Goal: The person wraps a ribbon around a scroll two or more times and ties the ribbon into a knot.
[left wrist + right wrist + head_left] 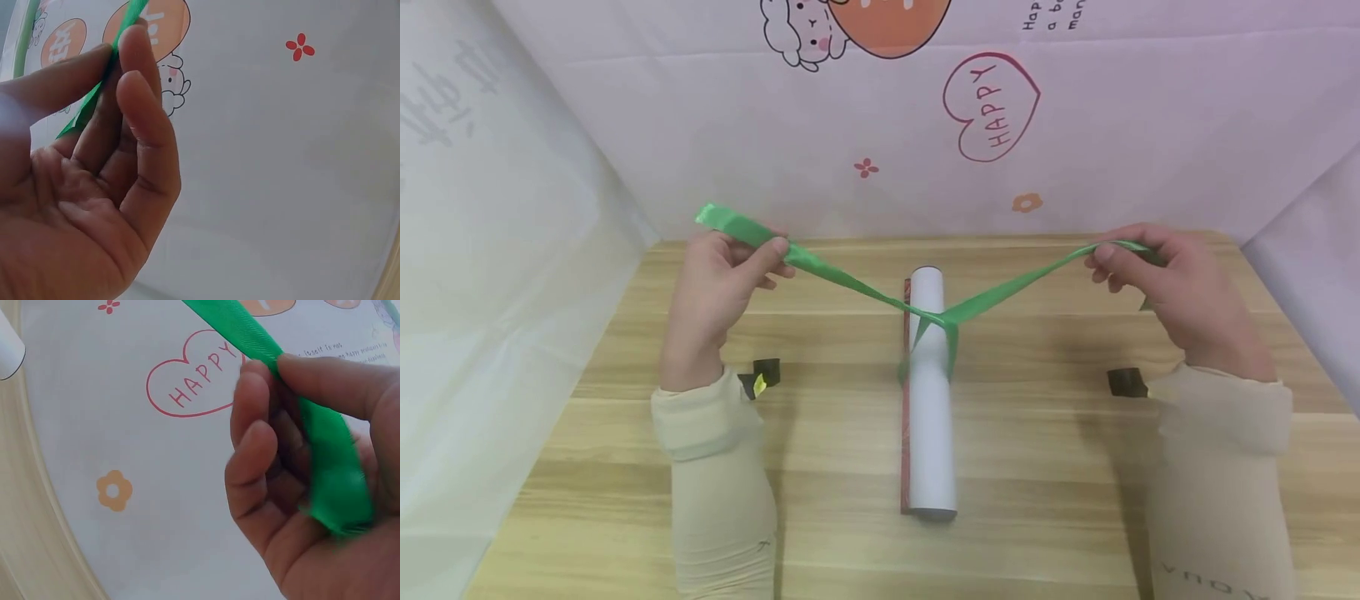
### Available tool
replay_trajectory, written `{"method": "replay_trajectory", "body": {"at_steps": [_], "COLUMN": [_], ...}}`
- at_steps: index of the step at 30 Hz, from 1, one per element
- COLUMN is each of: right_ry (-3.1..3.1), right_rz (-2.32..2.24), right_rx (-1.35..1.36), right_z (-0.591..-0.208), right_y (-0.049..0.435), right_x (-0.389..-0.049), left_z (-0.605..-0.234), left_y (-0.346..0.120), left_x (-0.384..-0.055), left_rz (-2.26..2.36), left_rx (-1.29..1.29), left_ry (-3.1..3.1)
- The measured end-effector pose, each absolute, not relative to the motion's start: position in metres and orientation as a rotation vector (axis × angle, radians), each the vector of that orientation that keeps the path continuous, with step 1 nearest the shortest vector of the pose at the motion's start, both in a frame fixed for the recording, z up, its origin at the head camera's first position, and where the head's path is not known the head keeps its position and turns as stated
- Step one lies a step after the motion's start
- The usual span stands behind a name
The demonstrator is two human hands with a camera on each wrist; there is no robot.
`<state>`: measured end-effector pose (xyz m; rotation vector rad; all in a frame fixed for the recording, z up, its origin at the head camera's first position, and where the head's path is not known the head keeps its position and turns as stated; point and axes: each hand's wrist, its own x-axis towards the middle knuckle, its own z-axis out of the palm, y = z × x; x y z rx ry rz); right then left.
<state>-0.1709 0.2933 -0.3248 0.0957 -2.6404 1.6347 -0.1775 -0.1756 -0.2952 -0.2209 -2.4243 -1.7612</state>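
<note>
A green ribbon [1000,293] loops round a white paper roll [931,442] lying lengthwise on the table, its two ends crossing above the roll. With thumb and fingers my left hand [722,279] pinches one end, raised to the left; a short tail sticks out past the hand. On the other side my right hand [1180,279] pinches the opposite end, and in the right wrist view the tail of the ribbon [340,469] hangs across the palm. Both stretches slope up from the crossing. Along the roll's left side shows a red patterned strip [906,450].
The wooden table [1037,467] backs onto a white printed cloth [715,133]. Black pieces [767,370] lie by the left wrist, one with a yellow bit. Another black piece [1126,382] is beside the right sleeve. White cloth hangs at both sides.
</note>
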Motion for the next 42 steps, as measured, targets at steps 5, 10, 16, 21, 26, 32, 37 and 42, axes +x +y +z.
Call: {"method": "replay_trajectory", "body": {"at_steps": [5, 10, 16, 21, 26, 32, 37, 42], "right_ry": [-2.363, -1.918, -1.569, -1.437, -1.370, -1.428, -1.541, -1.599], "right_rz": [1.978, 2.441, 2.756, 2.901, 2.886, 2.837, 2.794, 2.774], "right_rx": [0.086, 0.258, 0.493, 0.422, 0.395, 0.422, 0.393, 0.423], "right_z": [-0.330, -0.334, -0.335, -0.334, -0.335, -0.335, -0.334, -0.336], "right_y": [0.296, 0.298, 0.295, 0.283, 0.272, 0.262, 0.260, 0.259], "right_x": [-0.175, -0.177, -0.180, -0.183, -0.186, -0.188, -0.188, -0.189], "left_z": [-0.297, -0.296, -0.293, -0.293, -0.293, -0.293, -0.292, -0.293], "left_y": [-0.179, -0.185, -0.192, -0.193, -0.192, -0.191, -0.190, -0.191], "left_x": [-0.177, -0.175, -0.172, -0.171, -0.172, -0.173, -0.174, -0.174], "left_rz": [-1.734, -1.783, -1.873, -1.920, -1.953, -1.941, -1.945, -1.954], "left_rx": [-0.245, -0.202, -0.135, -0.122, -0.105, -0.090, -0.110, -0.127], "left_ry": [-2.477, -2.391, -2.272, -2.239, -2.201, -2.205, -2.204, -2.200]}}
